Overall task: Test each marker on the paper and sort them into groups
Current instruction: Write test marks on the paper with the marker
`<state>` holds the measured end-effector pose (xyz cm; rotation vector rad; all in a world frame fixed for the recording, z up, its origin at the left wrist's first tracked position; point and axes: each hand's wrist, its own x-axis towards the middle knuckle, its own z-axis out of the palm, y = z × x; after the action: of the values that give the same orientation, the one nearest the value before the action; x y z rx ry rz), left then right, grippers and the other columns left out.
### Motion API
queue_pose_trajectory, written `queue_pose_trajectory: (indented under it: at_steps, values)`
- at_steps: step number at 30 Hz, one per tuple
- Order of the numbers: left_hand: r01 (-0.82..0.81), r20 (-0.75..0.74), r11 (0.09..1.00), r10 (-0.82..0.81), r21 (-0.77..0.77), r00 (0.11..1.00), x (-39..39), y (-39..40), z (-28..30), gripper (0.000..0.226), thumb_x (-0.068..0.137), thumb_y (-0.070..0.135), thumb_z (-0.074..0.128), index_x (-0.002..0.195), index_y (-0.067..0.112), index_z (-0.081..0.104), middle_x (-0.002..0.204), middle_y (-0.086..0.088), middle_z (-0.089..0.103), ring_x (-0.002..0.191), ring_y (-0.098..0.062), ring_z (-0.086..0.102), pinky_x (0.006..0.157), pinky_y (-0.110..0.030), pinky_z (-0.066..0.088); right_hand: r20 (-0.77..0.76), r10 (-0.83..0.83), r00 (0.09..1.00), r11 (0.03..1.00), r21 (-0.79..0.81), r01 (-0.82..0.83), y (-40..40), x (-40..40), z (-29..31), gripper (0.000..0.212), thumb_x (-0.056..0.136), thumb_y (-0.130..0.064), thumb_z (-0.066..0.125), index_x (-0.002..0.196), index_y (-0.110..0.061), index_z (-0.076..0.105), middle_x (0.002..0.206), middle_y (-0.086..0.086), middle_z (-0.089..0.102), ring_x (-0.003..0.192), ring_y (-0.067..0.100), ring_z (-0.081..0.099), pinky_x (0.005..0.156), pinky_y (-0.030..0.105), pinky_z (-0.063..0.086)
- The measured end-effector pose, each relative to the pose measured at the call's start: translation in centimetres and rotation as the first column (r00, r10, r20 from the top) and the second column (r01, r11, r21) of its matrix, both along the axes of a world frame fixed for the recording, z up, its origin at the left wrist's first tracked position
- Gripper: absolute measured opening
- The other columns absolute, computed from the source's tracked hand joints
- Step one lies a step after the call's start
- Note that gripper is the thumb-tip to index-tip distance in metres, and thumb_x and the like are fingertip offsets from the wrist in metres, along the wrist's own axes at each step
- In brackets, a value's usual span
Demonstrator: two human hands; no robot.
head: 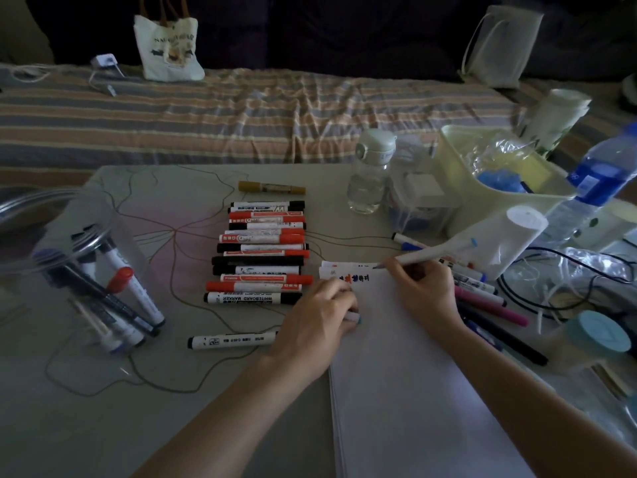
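My right hand (pixel 422 288) grips a white marker (pixel 431 251) with a light blue end, its tip at the top edge of the white paper (pixel 413 374). Red, blue and purple test marks (pixel 355 278) run along that edge. My left hand (pixel 320 322) rests on the paper's left edge and holds a small light blue cap (pixel 356 318). A row of red and black whiteboard markers (pixel 262 253) lies left of the paper, with a yellow marker (pixel 272 188) above it and one black-capped marker (pixel 232 340) below. Pink, blue and black pens (pixel 489 301) lie right of the paper.
A tipped clear jar (pixel 86 267) with several markers lies at the left. Bottles (pixel 370 174), a cream plastic bin (pixel 489 181), a white roll (pixel 517 232), cables and a blue-lidded tub (pixel 599 331) crowd the right side. A striped bed with bags lies beyond the table.
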<state>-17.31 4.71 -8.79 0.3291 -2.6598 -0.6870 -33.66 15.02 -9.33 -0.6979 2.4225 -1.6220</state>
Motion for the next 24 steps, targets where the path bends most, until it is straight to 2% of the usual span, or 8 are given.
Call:
queue_pose_trajectory:
  at_steps: [4,7,8,10,12,14,18,24]
  values:
    - [-0.121,-0.052,0.972,0.134,0.203,0.99,1.5,0.1,2.5,0.014,0.087,0.018,0.069,0.1,0.013,0.066,0.099,0.007,0.049,0.086,-0.001,0.049,0.073,-0.002,0.035,0.119,0.048,0.992,0.996,-0.076,-0.039,0.3,1.2,2.8,0.006,0.085,-0.019,0.075,0.084,-0.024,0.072,0.072,-0.003,0.069,0.066,0.013,0.064,0.061,0.026,0.053]
    - [-0.167,0.002,0.854,0.191,0.492,0.982,2.8,0.7,4.4,0.014,0.092,0.025,0.063,0.105,0.021,0.064,0.099,0.002,0.06,0.089,-0.009,0.059,0.081,-0.015,0.048,0.271,0.093,0.958,0.98,-0.194,-0.04,1.3,3.3,5.8,0.012,0.088,-0.024,0.071,0.093,-0.013,0.069,0.069,0.004,0.061,0.061,0.012,0.055,0.053,0.022,0.048]
    - [-0.185,0.029,0.749,0.217,0.637,0.976,3.0,1.0,4.9,0.012,0.093,0.023,0.061,0.105,0.024,0.062,0.099,-0.002,0.063,0.09,-0.014,0.063,0.084,-0.025,0.054,0.327,0.108,0.939,0.975,-0.22,-0.035,1.7,4.3,6.6,0.017,0.091,-0.028,0.067,0.094,-0.012,0.069,0.069,0.003,0.06,0.06,0.01,0.055,0.053,0.021,0.047]
    - [-0.184,0.06,0.417,0.294,0.89,0.954,3.5,1.5,6.1,0.013,0.095,0.016,0.058,0.103,0.025,0.063,0.104,-0.008,0.062,0.089,-0.019,0.064,0.082,-0.031,0.058,0.422,0.112,0.9,0.974,-0.225,-0.016,2.8,6.4,7.9,0.021,0.095,-0.029,0.059,0.097,-0.01,0.068,0.072,0.004,0.062,0.063,0.01,0.056,0.056,0.023,0.047]
    - [-0.112,0.078,0.067,0.38,0.991,0.922,3.8,1.7,7.0,0.014,0.093,0.009,0.059,0.101,0.019,0.066,0.109,-0.014,0.061,0.089,-0.022,0.064,0.077,-0.029,0.059,0.484,0.093,0.87,0.975,-0.223,0.02,3.9,8.5,8.4,0.019,0.096,-0.024,0.059,0.099,-0.008,0.067,0.076,0.006,0.063,0.067,0.013,0.058,0.061,0.025,0.048]
    - [-0.051,0.097,-0.117,0.429,0.992,0.898,4.0,2.0,7.4,0.017,0.089,0.008,0.064,0.106,0.012,0.066,0.107,-0.016,0.065,0.091,-0.022,0.066,0.074,-0.028,0.059,0.517,0.101,0.85,0.964,-0.262,0.044,4.8,10.1,8.6,0.017,0.094,-0.021,0.061,0.099,-0.005,0.066,0.074,0.006,0.062,0.066,0.014,0.058,0.062,0.026,0.049]
    - [-0.1,0.146,-0.13,0.413,0.986,0.899,4.3,2.9,7.4,0.015,0.084,0.016,0.07,0.098,0.011,0.071,0.107,-0.012,0.07,0.102,-0.023,0.066,0.075,-0.029,0.056,0.515,0.113,0.85,0.936,-0.342,0.083,5.8,11.6,8.9,0.016,0.09,-0.02,0.067,0.091,-0.004,0.066,0.068,0.006,0.057,0.059,0.011,0.052,0.055,0.023,0.044]
    - [-0.042,0.105,-0.166,0.393,0.985,0.914,4.7,3.6,7.7,0.015,0.084,0.015,0.07,0.096,0.005,0.072,0.097,-0.01,0.075,0.09,-0.017,0.071,0.076,-0.026,0.057,0.481,0.151,0.864,0.912,-0.404,0.066,6.5,12.0,9.1,0.018,0.087,-0.02,0.068,0.091,-0.002,0.066,0.069,0.007,0.058,0.059,0.012,0.051,0.053,0.022,0.043]
